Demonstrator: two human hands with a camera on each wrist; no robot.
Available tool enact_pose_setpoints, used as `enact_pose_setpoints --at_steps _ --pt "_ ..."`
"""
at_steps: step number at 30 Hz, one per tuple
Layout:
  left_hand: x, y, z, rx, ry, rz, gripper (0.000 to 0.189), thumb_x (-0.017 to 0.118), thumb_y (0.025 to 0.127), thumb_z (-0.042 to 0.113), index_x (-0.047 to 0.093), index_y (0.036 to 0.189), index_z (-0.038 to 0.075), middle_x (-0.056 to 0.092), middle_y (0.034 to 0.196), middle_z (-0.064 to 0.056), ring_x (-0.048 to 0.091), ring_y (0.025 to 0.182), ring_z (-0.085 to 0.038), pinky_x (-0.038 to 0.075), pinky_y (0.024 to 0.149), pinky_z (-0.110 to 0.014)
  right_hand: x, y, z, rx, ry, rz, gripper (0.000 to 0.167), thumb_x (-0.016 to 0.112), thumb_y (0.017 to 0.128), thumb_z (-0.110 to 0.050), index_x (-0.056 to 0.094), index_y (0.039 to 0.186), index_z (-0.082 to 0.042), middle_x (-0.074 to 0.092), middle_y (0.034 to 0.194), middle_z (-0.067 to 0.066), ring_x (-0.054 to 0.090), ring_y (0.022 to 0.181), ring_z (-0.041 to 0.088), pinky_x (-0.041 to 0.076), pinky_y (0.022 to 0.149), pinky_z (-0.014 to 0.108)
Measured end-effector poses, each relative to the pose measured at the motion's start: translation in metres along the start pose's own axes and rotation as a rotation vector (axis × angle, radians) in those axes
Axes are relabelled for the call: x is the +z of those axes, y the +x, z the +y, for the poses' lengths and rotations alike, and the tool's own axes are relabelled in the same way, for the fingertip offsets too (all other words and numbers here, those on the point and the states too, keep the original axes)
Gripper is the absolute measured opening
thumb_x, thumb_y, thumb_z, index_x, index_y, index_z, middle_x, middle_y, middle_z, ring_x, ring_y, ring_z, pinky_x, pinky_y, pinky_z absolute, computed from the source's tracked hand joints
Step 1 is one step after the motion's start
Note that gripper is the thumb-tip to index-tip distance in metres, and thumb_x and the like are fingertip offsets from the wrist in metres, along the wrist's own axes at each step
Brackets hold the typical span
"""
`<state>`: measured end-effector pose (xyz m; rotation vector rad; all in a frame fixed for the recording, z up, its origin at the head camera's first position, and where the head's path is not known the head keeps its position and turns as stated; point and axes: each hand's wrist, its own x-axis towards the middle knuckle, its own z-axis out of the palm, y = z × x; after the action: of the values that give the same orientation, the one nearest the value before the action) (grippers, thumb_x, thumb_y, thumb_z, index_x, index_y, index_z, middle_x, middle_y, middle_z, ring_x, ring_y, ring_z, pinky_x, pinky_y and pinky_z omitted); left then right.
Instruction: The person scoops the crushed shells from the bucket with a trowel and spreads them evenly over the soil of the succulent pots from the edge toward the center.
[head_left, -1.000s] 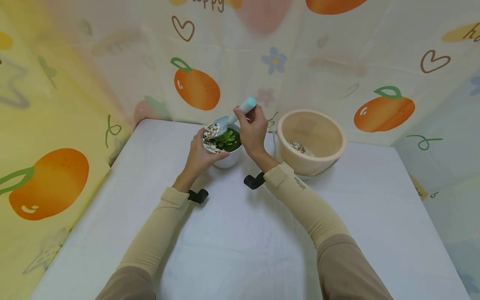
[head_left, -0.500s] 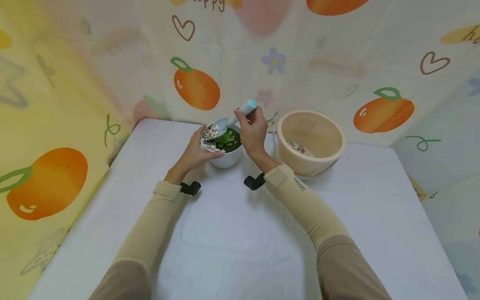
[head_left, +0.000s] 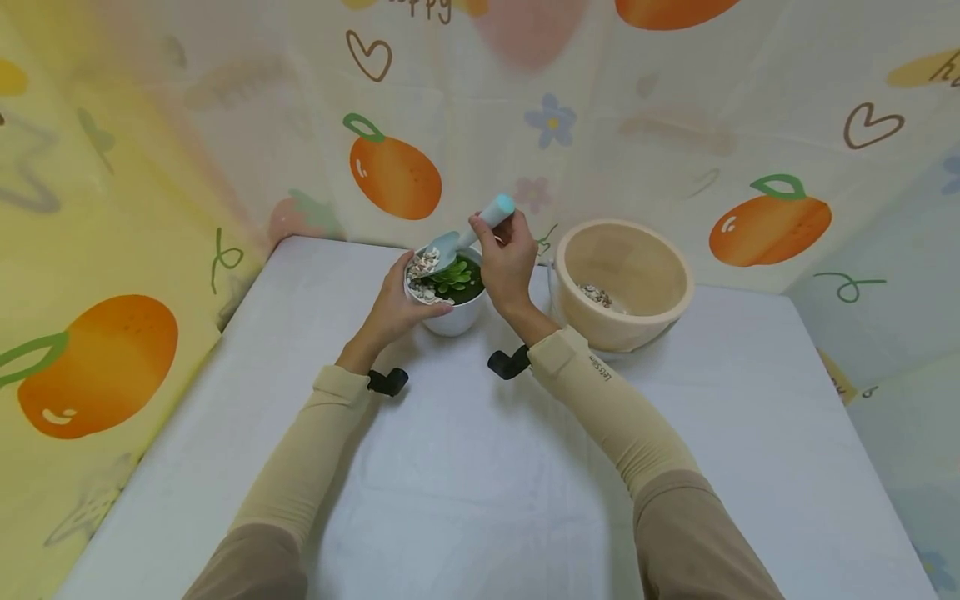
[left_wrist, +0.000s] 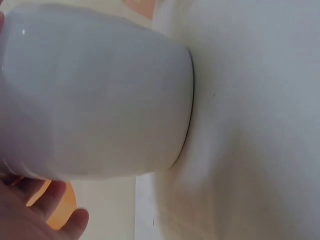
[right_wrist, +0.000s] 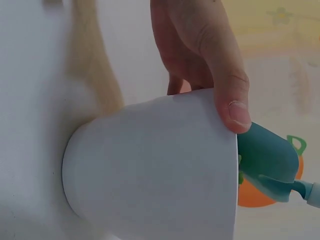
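Note:
In the head view a white flowerpot [head_left: 452, 322] with a green succulent [head_left: 456, 277] and dark soil stands at the table's back. My left hand [head_left: 395, 305] grips the pot's left side; the right wrist view has its thumb [right_wrist: 238, 111] over the rim. My right hand [head_left: 510, 265] pinches the pale handle of a light blue trowel [head_left: 494, 212], slanted down to the left. Its scoop, close over the pot's left part, bears small pebbles [head_left: 424, 263]. More pebbles lie along the soil's left and front edge. The left wrist view is mostly pot wall [left_wrist: 100, 95].
Right of the white pot stands a larger beige planter [head_left: 630, 332] with a small heap of pebbles [head_left: 596, 293] at its bottom. A white cloth [head_left: 480, 483] covers the table. Right behind the table hangs a fruit-printed curtain [head_left: 480, 125].
My left wrist has shifted a little to the left and back, its hold on the pot kept. The trowel and right hand have stayed almost in place.

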<state>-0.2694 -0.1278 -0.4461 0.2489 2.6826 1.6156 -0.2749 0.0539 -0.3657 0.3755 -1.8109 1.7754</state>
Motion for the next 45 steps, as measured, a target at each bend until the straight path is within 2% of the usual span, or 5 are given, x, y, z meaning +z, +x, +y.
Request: enact_pose_setpoints --at_steps 11,17,27,35,45 --pt "0.007 -0.006 0.005 -0.001 0.034 0.064 0.113 0.085 0.07 0.043 0.018 0.154 0.009 0.031 0.152 -0.016 0.03 0.139 -0.032 0.028 0.115 -0.055 -0.001 0.0 -0.001 -0.011 -0.006 -0.001 0.031 0.066 0.092 -0.01 0.057 0.11 0.013 0.067 0.101 0.024 0.069 0.095 0.032 0.057 0.085 0.034" --pt "0.001 -0.005 0.004 -0.014 0.045 0.014 0.114 0.086 0.069 0.045 0.017 0.154 0.012 0.031 0.152 -0.016 0.031 0.138 -0.032 0.029 0.114 -0.056 0.0 -0.001 0.0 -0.004 -0.024 -0.006 0.029 0.067 0.092 -0.011 0.058 0.11 0.011 0.068 0.1 0.023 0.07 0.096 0.031 0.057 0.085 0.032" --pt "-0.008 0.003 0.0 -0.018 -0.024 -0.076 0.116 0.085 0.072 0.035 0.01 0.157 0.01 0.019 0.16 -0.015 0.021 0.147 -0.032 0.018 0.12 -0.055 0.001 -0.002 0.0 0.005 -0.046 0.005 0.029 0.067 0.091 -0.008 0.058 0.11 0.012 0.068 0.1 0.026 0.07 0.094 0.034 0.057 0.085 0.037" --pt "-0.001 0.001 0.0 -0.022 -0.027 -0.024 0.113 0.086 0.071 0.038 0.014 0.156 0.014 0.023 0.159 -0.012 0.024 0.145 -0.03 0.021 0.119 -0.054 -0.001 -0.008 -0.035 -0.004 -0.054 -0.002 0.025 0.064 0.091 0.0 0.056 0.108 0.017 0.066 0.099 0.031 0.068 0.095 0.04 0.057 0.087 0.039" --pt "0.011 -0.006 0.007 -0.01 0.001 0.097 0.112 0.088 0.068 0.037 0.021 0.153 0.009 0.033 0.151 -0.016 0.031 0.138 -0.031 0.028 0.116 -0.052 0.0 -0.008 -0.035 -0.021 -0.053 0.021 0.024 0.065 0.09 0.001 0.056 0.107 0.015 0.067 0.098 0.03 0.069 0.093 0.04 0.057 0.085 0.042"
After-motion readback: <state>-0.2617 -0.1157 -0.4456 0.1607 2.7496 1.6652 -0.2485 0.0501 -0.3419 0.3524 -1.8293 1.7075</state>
